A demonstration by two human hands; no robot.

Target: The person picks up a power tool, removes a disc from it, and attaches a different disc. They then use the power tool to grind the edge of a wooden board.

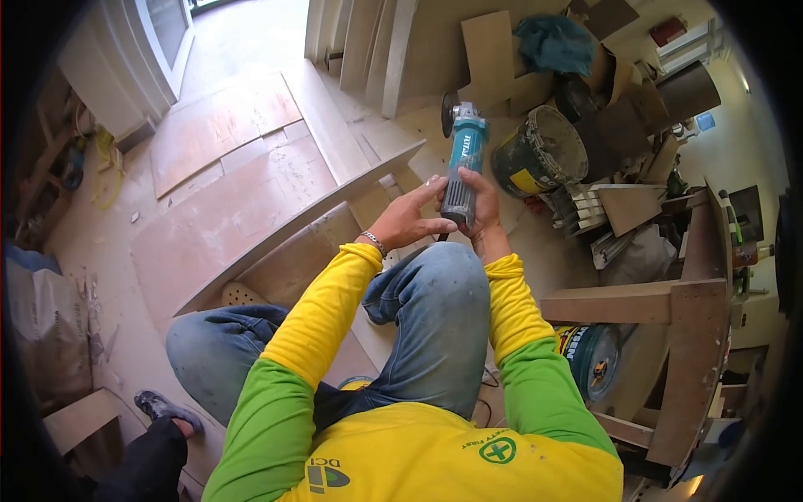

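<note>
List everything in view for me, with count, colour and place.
Grinder: one, teal and black, in both hands
Bucket: one, black, yellow label, right of grinder
Bag: one, teal, top right
Scrap: many pieces, mostly brown, right; too jumbled to count
Frame: one, brown, right
Can: one, green, beside frame
Clog: one, tan, left of knees
Sheets: several, pinkish, floor, upper left
Door: one, white, top left
Sack: one, pale, far left
Another person's foot: one, dark shoe, lower left
Bracelet: one, silver, left wrist
Left hand, right hand: one each, bare, on grinder
</note>
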